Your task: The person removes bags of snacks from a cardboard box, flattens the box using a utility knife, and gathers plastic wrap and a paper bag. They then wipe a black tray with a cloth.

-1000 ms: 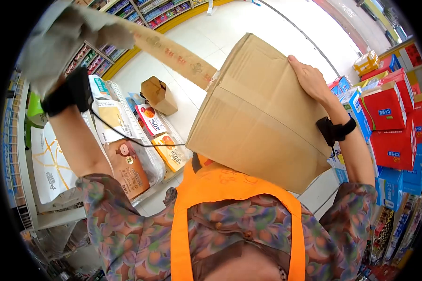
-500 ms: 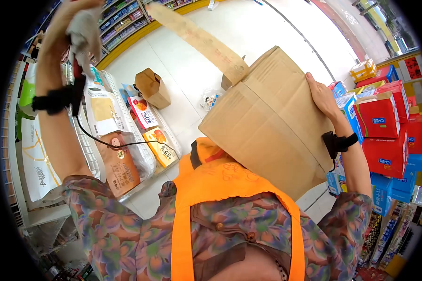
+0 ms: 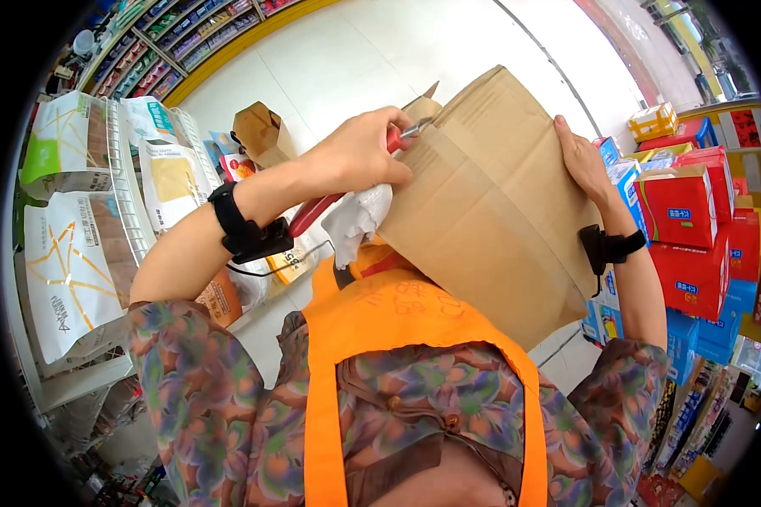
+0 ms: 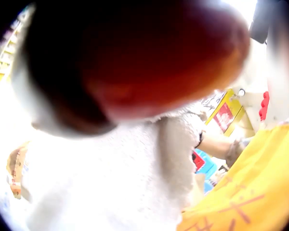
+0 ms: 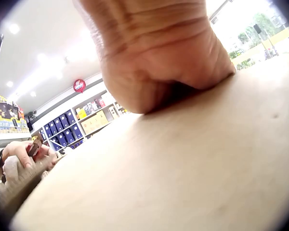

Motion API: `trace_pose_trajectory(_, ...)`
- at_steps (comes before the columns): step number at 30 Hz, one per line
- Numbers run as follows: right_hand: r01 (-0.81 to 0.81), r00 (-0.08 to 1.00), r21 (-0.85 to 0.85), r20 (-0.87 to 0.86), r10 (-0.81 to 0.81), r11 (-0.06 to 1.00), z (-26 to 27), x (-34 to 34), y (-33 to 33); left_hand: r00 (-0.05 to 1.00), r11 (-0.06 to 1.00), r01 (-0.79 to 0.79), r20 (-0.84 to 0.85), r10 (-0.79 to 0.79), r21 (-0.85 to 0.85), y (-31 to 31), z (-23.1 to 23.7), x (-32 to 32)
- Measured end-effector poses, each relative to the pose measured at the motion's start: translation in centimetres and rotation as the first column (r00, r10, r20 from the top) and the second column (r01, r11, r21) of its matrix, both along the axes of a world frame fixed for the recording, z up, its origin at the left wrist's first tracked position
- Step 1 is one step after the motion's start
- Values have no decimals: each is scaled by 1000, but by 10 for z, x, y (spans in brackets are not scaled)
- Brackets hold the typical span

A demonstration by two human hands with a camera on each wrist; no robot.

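Observation:
A large brown cardboard box [image 3: 482, 211] tilts in front of the orange apron [image 3: 406, 304], packing tape along its seam. My left hand [image 3: 359, 152] grips a red-handled tool [image 3: 313, 213] with a pointed metal blade [image 3: 432, 89] by the box's far left edge. From the same hand hangs a whitish cloth [image 3: 359, 224], which fills much of the left wrist view. A short stub of tape [image 3: 423, 107] stands out beside the blade. My right hand [image 3: 583, 165] rests on the box's right side, its fingers straight.
To the left, a white wire rack [image 3: 127, 198] holds bagged goods, and an opened carton [image 3: 260, 133] stands behind. Red boxes [image 3: 681, 211] and blue boxes are stacked on the right, close to my right arm. Low shelves [image 3: 177, 42] line the back.
My left hand has come from the upper left to the box's edge with the red-handled tool and cloth. The long loose tape strip no longer stretches out from the box. The right hand stays on the box.

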State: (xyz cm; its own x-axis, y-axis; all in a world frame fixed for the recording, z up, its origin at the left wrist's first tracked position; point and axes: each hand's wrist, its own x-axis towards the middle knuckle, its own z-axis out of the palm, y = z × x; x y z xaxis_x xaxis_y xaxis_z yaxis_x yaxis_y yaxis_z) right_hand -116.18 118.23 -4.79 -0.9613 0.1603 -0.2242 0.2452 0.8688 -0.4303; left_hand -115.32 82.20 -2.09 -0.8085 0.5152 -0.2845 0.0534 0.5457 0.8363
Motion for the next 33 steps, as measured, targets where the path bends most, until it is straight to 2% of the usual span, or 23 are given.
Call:
trace_pose_trajectory(1,-1,1000,-4,-4,1,1000,0,0,0,997,999,-28,73,25,34,1,0,-1)
trace_pose_trajectory(4,4,1000,-10,7,-4,1000,-1,2,2,955,984,11,289,-63,180,6,3,2)
trace_pose_trajectory(8,-25,999,-4,21,25,1000,-13,4,13,962,948,252,59,-267,192,4,3,17)
trace_pose_trajectory(10,-17,1000,-104,-9,16,994,-25,5,26,948,932,316,-96,-304,177,5,16,34)
trace_pose_trajectory(11,-15,1000,-153,-25,11,988,-29,7,32,946,917,319,-131,-295,237,5,19,41)
trace_pose_trajectory(13,-50,999,-262,-12,49,964,0,28,8,930,907,359,-163,-328,222,6,30,47)
trace_pose_trajectory(14,-216,958,16,-191,215,976,0,39,4,922,901,377,-181,-343,213,7,35,48)
trace_pose_trajectory(15,-316,859,316,-306,412,894,0,50,1,910,886,405,-196,-366,226,7,39,49)
trace_pose_trajectory(18,-290,859,554,-210,468,781,15,85,-34,866,840,493,-215,-451,227,3,34,51)
trace_pose_trajectory(21,-221,784,667,-312,536,712,10,94,-41,860,840,505,-197,-471,197,3,40,48)
trace_pose_trajectory(24,-230,804,458,-407,433,859,8,89,-14,880,863,468,-190,-436,189,2,33,36)
trace_pose_trajectory(25,-81,749,474,-551,367,877,15,83,-9,887,870,453,-194,-419,195,-2,28,32)
trace_pose_trajectory(26,-78,726,388,-609,319,918,18,77,7,895,883,438,-174,-410,170,-6,26,27)
trace_pose_trajectory(27,-35,783,400,-558,274,916,29,73,19,905,896,419,-151,-399,145,-11,24,23)
trace_pose_trajectory(28,-31,766,345,-595,244,938,39,69,25,915,909,398,-126,-384,121,-15,21,19)
trace_pose_trajectory(29,-44,752,348,-606,261,936,51,67,24,930,917,361,-141,-340,172,-16,18,13)
trace_pose_trajectory(30,-59,737,352,-616,279,934,63,65,22,944,939,315,-150,-295,137,-18,16,2)
trace_pose_trajectory(31,-67,706,418,-622,339,906,75,61,17,951,953,302,-76,-298,38,-21,24,-14)
trace_pose_trajectory(32,-72,675,481,-621,398,874,86,57,11,892,952,273,-334,-306,-141,-23,26,-30)
trace_pose_trajectory(33,-74,644,541,-615,455,838,93,53,5,875,972,224,-427,-230,-66,-32,14,-57)
